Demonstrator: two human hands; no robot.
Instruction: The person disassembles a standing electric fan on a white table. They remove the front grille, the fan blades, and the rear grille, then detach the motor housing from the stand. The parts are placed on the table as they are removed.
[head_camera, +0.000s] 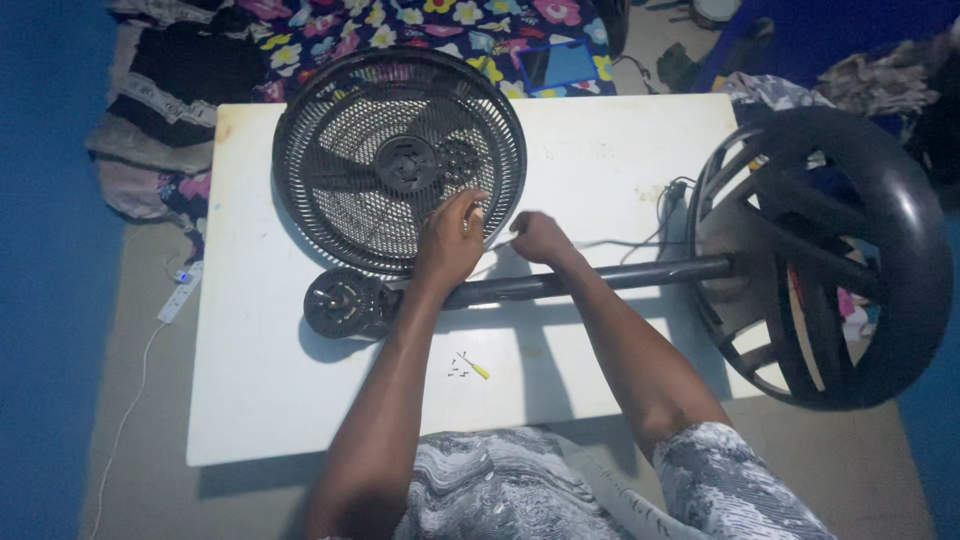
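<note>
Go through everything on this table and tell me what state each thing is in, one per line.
Fan grille: detached, lying flat on the table.
Fan stand: lying on its side across the table.
Round base: tipped up past the table edge.
Left hand: fingers on the grille rim.
Right hand: closed, beside the grille; contents hidden.
Small screws: loose beside a yellow screwdriver.

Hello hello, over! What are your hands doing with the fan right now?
Left hand fingertips on fan grille rim. Right hand closed beside it, above the pole; contents hidden. Small screwdriver and screws loose on the white table.
</note>
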